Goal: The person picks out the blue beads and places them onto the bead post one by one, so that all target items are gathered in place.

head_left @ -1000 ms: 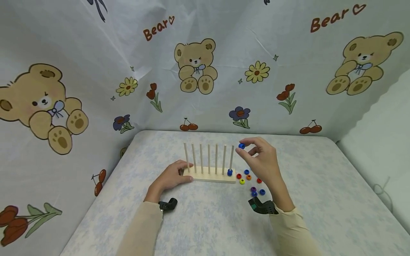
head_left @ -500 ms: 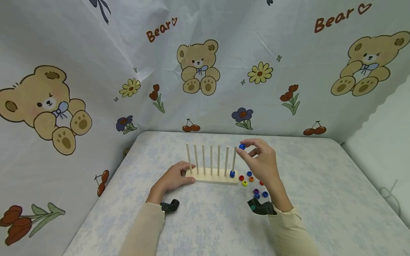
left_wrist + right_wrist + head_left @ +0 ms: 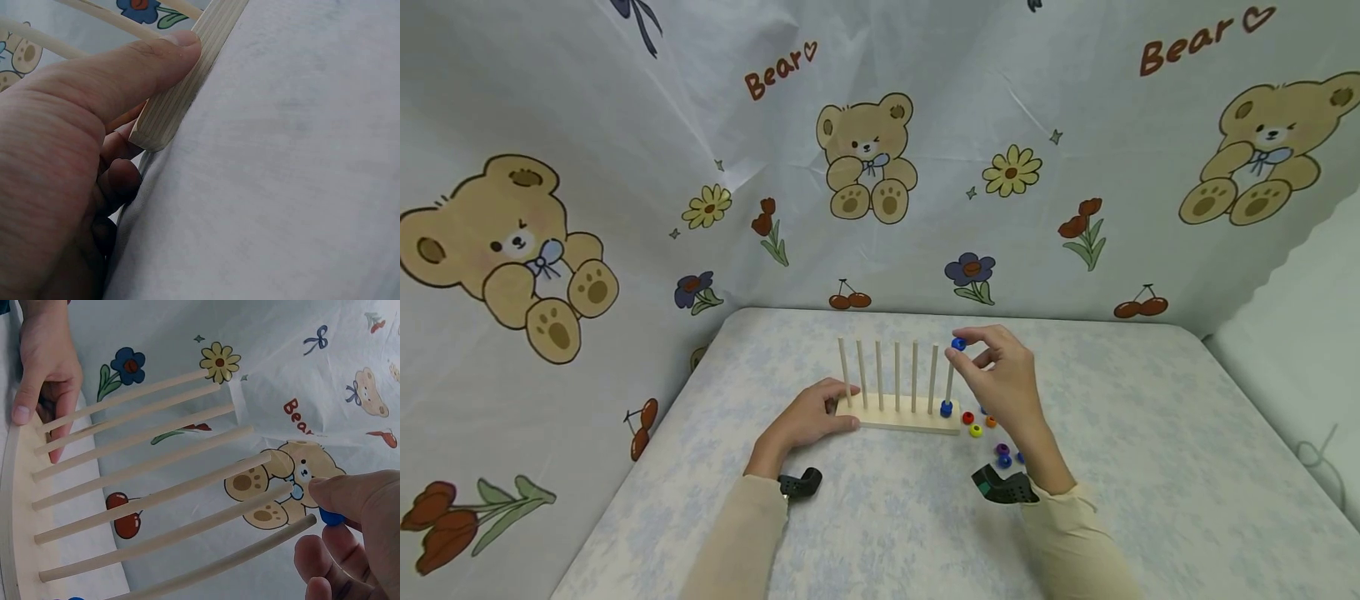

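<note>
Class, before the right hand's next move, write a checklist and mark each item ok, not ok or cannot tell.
1. Rack steadied: ok; the left hand grips one end.
2. Blue bead held: ok; the right hand pinches it.
3. Blue bead threaded on the end peg: not ok; it is by the tip, not around it.
4. Hole lined up with the tip: cannot tell; too small or hidden.
5. Lower bead down: ok; at the peg's foot.
6. Red bead off the rack: ok; on the table.

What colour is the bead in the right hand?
Blue; the bead in the right hand shows best in the head view.
</note>
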Motion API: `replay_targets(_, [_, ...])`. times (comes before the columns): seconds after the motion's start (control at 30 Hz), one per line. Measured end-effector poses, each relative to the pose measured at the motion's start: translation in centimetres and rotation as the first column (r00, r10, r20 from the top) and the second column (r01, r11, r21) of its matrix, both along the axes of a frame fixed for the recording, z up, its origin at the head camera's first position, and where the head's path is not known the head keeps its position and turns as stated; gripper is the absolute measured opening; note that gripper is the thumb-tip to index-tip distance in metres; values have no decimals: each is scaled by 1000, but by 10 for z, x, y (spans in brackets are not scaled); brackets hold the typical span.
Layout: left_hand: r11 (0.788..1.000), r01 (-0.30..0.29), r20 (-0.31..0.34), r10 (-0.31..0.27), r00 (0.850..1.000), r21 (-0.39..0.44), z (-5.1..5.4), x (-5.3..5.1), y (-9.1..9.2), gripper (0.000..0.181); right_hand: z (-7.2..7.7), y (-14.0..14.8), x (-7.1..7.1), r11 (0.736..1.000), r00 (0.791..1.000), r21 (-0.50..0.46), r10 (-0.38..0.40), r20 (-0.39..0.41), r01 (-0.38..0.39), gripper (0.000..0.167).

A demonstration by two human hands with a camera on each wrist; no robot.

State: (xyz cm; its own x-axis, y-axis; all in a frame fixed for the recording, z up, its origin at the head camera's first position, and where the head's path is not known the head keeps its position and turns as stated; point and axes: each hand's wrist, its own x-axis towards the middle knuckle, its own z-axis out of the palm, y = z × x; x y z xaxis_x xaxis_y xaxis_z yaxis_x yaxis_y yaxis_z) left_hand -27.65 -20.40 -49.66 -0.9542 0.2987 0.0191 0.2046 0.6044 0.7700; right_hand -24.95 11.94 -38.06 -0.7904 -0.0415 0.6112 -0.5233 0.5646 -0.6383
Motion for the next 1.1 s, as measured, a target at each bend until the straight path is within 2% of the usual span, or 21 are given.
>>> replay_targets(0.37, [1000, 12, -18, -12, 1000, -5, 1, -2, 2, 51, -2, -5, -2, 1000, 1000, -5, -10, 1, 10, 25])
replay_targets(0.57, [1000, 8, -9, -8, 1000, -5, 1, -4, 2, 50, -3, -6, -3, 1000, 1000, -17, -23, -6, 23, 25])
replay_targets(1.1, [1000, -12, 15, 12, 1000, -13, -3, -3, 0, 48, -8, -10, -5, 999, 999, -28, -29, 39, 30, 25])
